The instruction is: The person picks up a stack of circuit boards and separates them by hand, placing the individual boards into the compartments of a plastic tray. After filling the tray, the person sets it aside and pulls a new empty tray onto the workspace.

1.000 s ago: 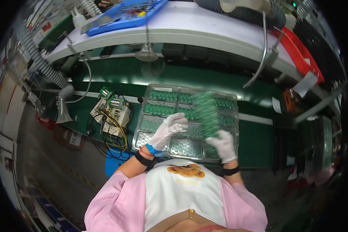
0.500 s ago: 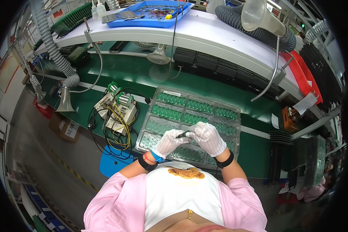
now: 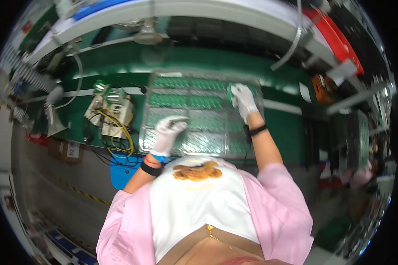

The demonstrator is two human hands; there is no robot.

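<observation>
Right hand [image 3: 243, 99] up at one o'clock on the clear tray [image 3: 163, 81], fingers pinching a small green board [image 3: 231, 91]. Left hand [image 3: 168, 132] resting flat at seven o'clock, fingers loose. Best to lower the board gently, flat into its slot.

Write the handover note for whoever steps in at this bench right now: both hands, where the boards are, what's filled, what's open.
Left hand: gloved, resting on the near-left part of the clear tray, fingers curled; whether it holds anything cannot be told.
Right hand: gloved, reaching to the tray's far-right corner, on a small green circuit board there.
The tray lies on the green bench mat, in front of the person; a wired test fixture sits to its left.
Done: most visible pockets hold green boards.
Left: the near-row pockets look paler; too blurred to tell whether they are filled.
</observation>
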